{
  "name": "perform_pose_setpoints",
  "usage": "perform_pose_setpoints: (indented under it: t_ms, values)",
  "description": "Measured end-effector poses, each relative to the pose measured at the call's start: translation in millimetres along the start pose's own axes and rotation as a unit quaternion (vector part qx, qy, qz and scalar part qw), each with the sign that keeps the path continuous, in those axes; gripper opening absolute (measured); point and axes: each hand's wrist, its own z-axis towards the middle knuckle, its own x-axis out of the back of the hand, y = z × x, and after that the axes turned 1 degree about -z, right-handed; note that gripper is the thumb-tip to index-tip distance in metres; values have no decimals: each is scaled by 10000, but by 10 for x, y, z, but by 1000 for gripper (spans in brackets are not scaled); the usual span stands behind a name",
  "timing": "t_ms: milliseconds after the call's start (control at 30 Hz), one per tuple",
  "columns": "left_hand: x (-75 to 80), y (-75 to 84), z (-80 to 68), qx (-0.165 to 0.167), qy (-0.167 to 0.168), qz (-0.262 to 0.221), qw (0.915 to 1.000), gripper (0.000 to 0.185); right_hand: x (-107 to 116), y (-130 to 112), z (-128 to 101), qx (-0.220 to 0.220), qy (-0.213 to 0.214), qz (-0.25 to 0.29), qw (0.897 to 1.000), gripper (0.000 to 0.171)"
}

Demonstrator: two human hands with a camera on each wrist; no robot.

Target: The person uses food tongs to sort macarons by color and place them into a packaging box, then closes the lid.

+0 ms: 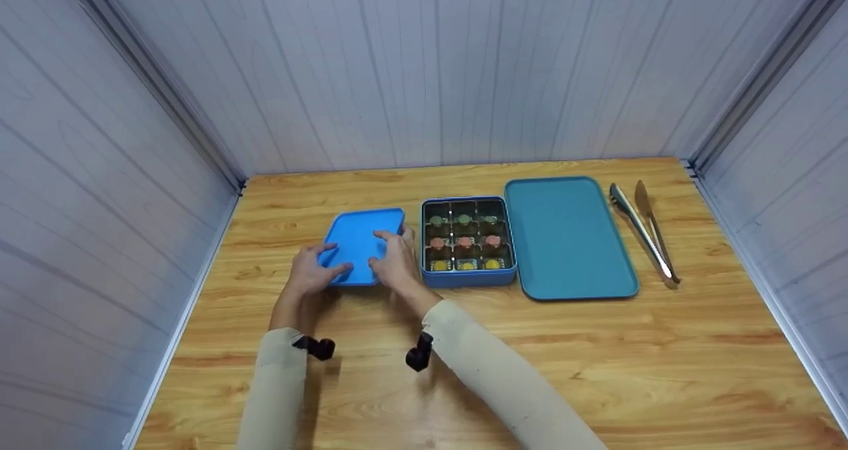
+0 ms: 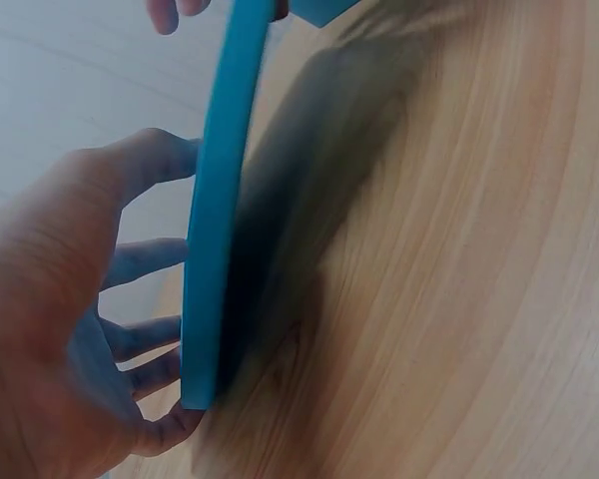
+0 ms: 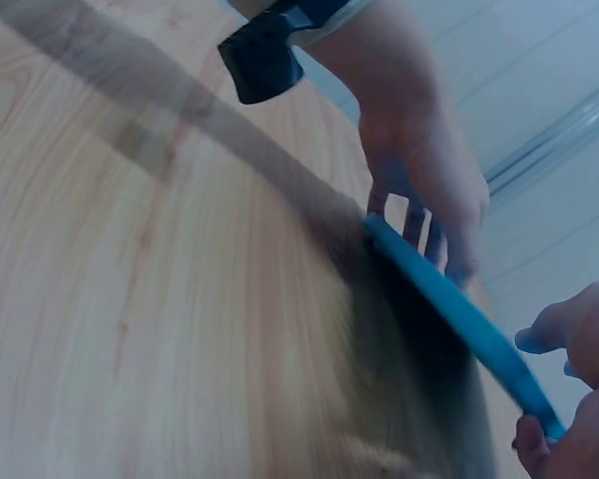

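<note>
A bright blue lid (image 1: 361,244) is held by both hands just left of an open blue tin (image 1: 468,241). My left hand (image 1: 311,271) grips its near left corner, fingers spread over the top. My right hand (image 1: 395,261) holds its right edge. In the left wrist view the lid (image 2: 215,230) is seen edge-on, lifted a little off the wooden table (image 2: 459,279), with my left hand (image 2: 70,329) behind it. In the right wrist view my right hand (image 3: 569,399) pinches the lid's edge (image 3: 459,319), and my left hand (image 3: 424,190) holds the far end.
The tin holds three rows of round pieces: green, pink and yellow. A larger teal tray (image 1: 570,238) lies right of the tin, and metal tongs (image 1: 646,231) lie beyond it. White panel walls enclose the table on three sides.
</note>
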Motion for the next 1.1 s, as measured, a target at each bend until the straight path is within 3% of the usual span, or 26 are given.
perform_pose_setpoints:
  t_ms: [233,400,667,900,1100]
  values:
    - [3,-26,-48,137,125,-301,9994,83,-63,117,130,131,22,-355,9993,51]
    - [-27,-64,-53,40,274,-293,9992,77,-88,205,212,272,56,-725,9970,43]
    - [-18,33,-76,-37,511,-223,9984,76,-43,279,306,551,178,-899,9943,29]
    - [-25,196,-83,-45,1039,-82,9945,80,446,-148,-2,629,-29,-558,9965,28]
    - [-93,362,-98,-149,1233,-92,9922,78,697,-222,-87,605,-90,-618,9962,30]
